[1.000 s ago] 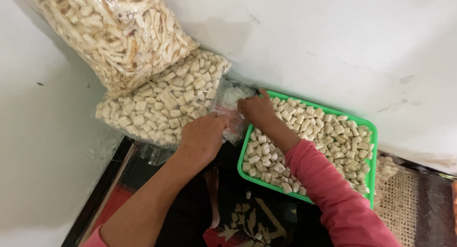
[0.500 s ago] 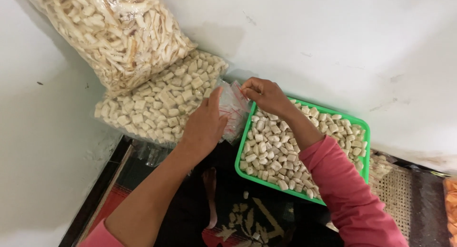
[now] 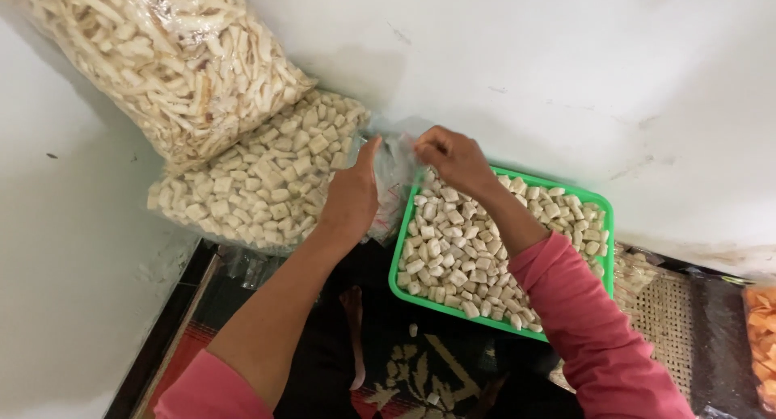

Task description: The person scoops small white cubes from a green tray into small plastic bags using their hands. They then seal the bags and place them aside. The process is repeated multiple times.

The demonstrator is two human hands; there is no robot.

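Hands are closed on a small clear plastic bag, held above the near-left corner of the green tray of pale cracker pieces: left hand grips its side, right hand pinches its top. Two large filled bags lie beside it against the wall.

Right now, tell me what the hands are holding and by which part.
Both hands hold one small clear bag by its open top: the left hand grips the left edge and the right hand pinches the right edge, above the green tray.
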